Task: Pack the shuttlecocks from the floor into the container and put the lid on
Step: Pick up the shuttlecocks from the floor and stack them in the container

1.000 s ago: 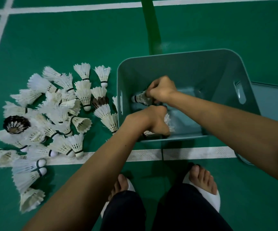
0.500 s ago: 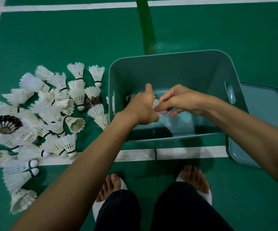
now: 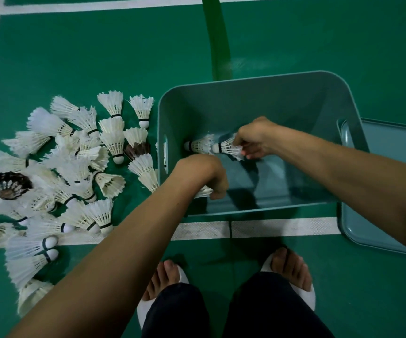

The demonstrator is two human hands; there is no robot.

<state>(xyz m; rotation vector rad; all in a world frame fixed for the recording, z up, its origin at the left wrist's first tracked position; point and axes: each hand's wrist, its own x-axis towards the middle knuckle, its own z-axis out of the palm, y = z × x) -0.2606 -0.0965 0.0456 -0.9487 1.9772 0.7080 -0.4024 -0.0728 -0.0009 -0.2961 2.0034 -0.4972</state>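
Note:
A teal container (image 3: 258, 98) stands open on the green floor. Both hands are inside it. My right hand (image 3: 255, 137) pinches the feathers of a white shuttlecock (image 3: 226, 147), its cork nosing into another shuttlecock (image 3: 198, 145) that lies on the container's bottom by the left wall. Near the front wall, my left hand (image 3: 204, 174) grips a white shuttlecock (image 3: 203, 191), mostly hidden under the fingers. A heap of several white shuttlecocks (image 3: 75, 167) lies on the floor left of the container, with a dark-feathered one (image 3: 9, 185) at its left. The teal lid (image 3: 389, 181) lies flat to the container's right.
My two feet in white slippers (image 3: 177, 276) stand just in front of the container, behind a white court line (image 3: 282, 226). A darker green stripe (image 3: 217, 40) runs away behind the container. Green floor stretches beyond the heap.
My right hand took a shuttlecock from my left hand and carried it left and down onto the one lying in the container. My left hand dropped back toward the front wall.

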